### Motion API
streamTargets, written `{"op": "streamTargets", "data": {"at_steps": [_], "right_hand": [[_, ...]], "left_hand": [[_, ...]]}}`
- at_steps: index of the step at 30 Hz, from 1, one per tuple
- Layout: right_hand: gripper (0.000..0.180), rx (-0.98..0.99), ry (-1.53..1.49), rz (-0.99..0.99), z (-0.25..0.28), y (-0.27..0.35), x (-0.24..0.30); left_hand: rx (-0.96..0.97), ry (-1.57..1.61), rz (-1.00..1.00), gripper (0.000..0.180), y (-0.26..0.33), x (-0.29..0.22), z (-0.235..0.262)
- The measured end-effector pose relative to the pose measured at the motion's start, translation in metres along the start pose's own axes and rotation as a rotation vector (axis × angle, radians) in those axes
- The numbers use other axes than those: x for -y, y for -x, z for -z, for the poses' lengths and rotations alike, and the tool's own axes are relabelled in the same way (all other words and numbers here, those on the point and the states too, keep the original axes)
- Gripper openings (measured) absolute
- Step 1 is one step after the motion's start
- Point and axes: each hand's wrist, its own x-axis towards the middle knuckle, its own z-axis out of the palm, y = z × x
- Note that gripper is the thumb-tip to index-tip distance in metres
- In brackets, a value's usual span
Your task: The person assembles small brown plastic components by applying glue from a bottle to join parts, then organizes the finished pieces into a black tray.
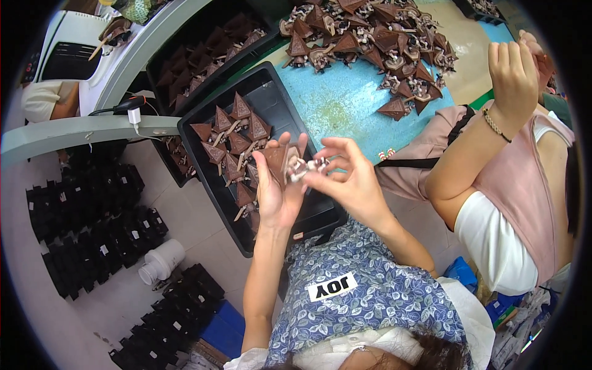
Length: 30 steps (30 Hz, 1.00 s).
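Over the black tray's edge I hold a small figurine with a brown pointed hat (pixel 275 161) and a white-and-dark body, which is partly smeared by motion. My left hand (pixel 279 200) supports the hat side, its thumb and fingers around it. The fingertips of my right hand (pixel 351 176) pinch the pale body end from the other side. Beneath my hands, the black tray (pixel 213 197) contains several similar figurines (pixel 237 142) with brown pointed hats, lying on its left part.
A large heap of like figurines (pixel 382 37) covers the far end of the blue table mat (pixel 327 111). Another black tray (pixel 206 55) of them stands beyond a grey curved frame (pixel 92 129). At right sits a co-worker with a raised hand (pixel 515 77). Black racks (pixel 98 240) and a white bucket (pixel 161 260) stand on the floor.
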Motion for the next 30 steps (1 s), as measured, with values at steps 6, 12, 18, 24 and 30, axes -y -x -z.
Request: {"op": "streamTargets", "data": {"at_steps": [6, 12, 18, 24, 30], "right_hand": [[0.054, 0.074, 0.490, 0.759, -0.018, 0.016, -0.001], [0.049, 0.012, 0.598, 0.794, 0.002, 0.030, 0.005], [0.027, 0.134, 0.833, 0.533, 0.022, 0.015, 0.003], [0.033, 0.254, 0.021, -0.147, 0.000, 0.041, 0.003], [0.032, 0.083, 0.643, 0.596, 0.000, 0.054, 0.010]], "left_hand": [[-0.064, 0.550, 0.212, 0.037, 0.017, 0.009, 0.008], [-0.137, 0.453, 0.161, 0.037, 0.023, 0.010, -0.002], [-0.167, 0.204, 0.036, 0.040, 0.025, 0.014, -0.001], [0.010, 0.488, 0.104, 0.035, 0.023, 0.027, -0.014], [0.274, 0.076, 0.016, 0.019, 0.031, 0.028, -0.019]]}}
